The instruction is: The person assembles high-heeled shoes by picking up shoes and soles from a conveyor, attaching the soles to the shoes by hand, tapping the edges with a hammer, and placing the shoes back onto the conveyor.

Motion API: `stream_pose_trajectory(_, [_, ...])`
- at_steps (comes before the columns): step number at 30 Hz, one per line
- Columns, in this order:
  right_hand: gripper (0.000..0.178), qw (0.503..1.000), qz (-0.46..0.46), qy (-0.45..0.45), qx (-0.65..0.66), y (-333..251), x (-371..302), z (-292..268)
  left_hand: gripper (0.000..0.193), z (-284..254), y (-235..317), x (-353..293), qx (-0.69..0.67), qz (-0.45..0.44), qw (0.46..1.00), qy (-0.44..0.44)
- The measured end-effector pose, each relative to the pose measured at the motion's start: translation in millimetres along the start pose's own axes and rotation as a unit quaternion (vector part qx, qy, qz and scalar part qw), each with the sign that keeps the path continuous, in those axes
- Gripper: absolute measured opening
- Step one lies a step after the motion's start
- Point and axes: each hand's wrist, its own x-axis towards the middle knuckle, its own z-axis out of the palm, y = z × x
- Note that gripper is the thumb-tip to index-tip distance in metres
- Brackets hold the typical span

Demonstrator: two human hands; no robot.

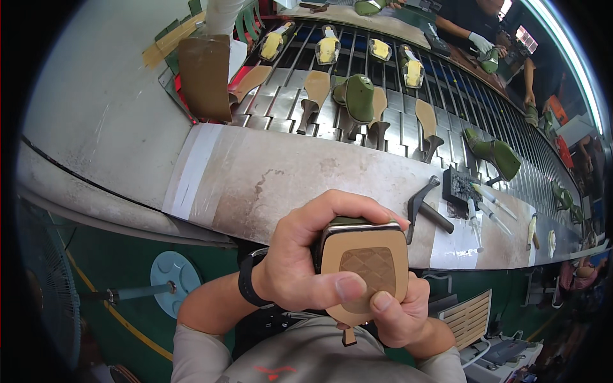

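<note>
A high-heeled shoe [333,263] is held bottom up in front of my chest. Its tan sole [398,268] has a brown patterned patch in the middle, and a brown heel [348,336] points toward me. My left hand [300,255] wraps its fingers over the far end and lays its thumb on the sole. From the other side my right hand [407,313] grips the shoe, thumb pressed on the sole near the heel end; its other fingers are mostly hidden. Little of the shoe's upper shows beneath the sole.
Right of my hands, a hammer [429,210], a black block [458,186] and brushes [490,210] lie on the worktop [306,159]. Beyond, the slatted conveyor carries green shoes [355,99], heeled soles [424,121] and yellow-topped pieces [328,50]. A co-worker's gloved hand [480,42] holds a shoe.
</note>
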Motion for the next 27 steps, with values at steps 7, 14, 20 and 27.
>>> stream_pose_trajectory(7, [0.032, 1.000, 0.005, 0.011, 0.018, 0, -1, 4, 0.072, 8, 15, 0, -0.003, -0.039, 0.999, 0.035])
stream_pose_trajectory(14, [0.031, 1.000, 0.010, 0.008, 0.003, -1, -1, 5, 0.062, 4, 12, -5, -0.047, -0.026, 0.998, 0.034])
stream_pose_trajectory(20, [0.028, 0.998, 0.010, 0.008, -0.057, 3, -6, 5, 0.045, 13, 35, -7, 0.039, -0.081, 0.993, 0.071])
stream_pose_trajectory(27, [0.025, 0.991, -0.031, -0.050, -0.123, 3, -3, 8, 0.022, 24, 66, -2, 0.144, -0.117, 0.978, 0.095])
